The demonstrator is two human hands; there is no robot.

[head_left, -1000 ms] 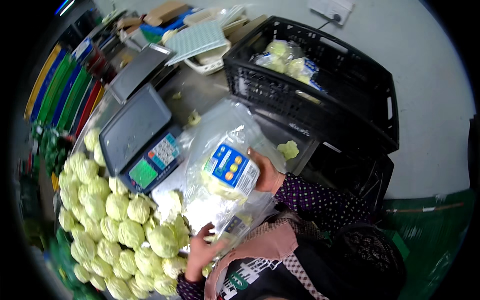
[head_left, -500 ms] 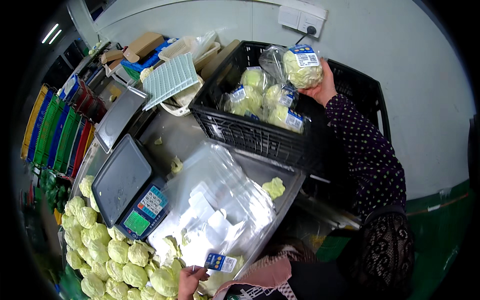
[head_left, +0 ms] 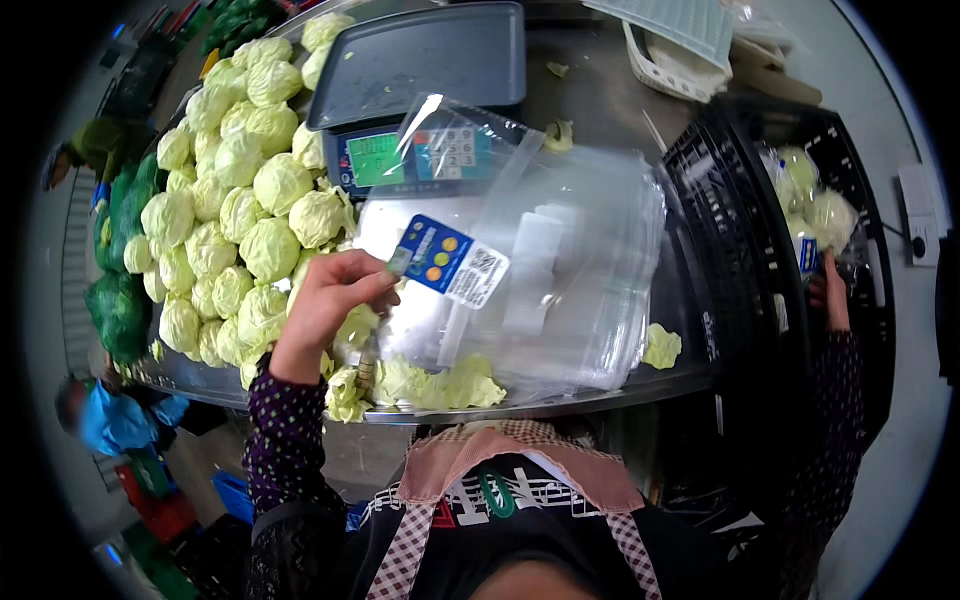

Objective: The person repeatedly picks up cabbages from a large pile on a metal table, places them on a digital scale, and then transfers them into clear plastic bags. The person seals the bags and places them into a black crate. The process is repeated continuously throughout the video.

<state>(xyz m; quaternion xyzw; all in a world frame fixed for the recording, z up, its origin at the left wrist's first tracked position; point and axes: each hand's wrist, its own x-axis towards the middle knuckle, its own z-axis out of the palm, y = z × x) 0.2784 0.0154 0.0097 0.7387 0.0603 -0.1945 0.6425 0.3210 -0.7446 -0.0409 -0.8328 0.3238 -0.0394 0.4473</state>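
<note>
Plastic bag [head_left: 485, 215], thin, clear and glossy, hovers over a stack of flat bags [head_left: 585, 270], its label [head_left: 455, 262] slanting lengthwise from upper left to lower right, blue end up, white coded end down. The hands are well apart: the left hand [head_left: 338, 298] pinches the bag beside the blue end; the right hand [head_left: 830, 298] reaches into a slatted black crate [head_left: 700, 200], fingers against bagged cabbages [head_left: 832, 218], its grip impossible to tell. Round, crinkled pale-green heads [head_left: 240, 215] heap on the metal tabletop [head_left: 600, 100] beside a flat-trayed scale [head_left: 420, 60].
</note>
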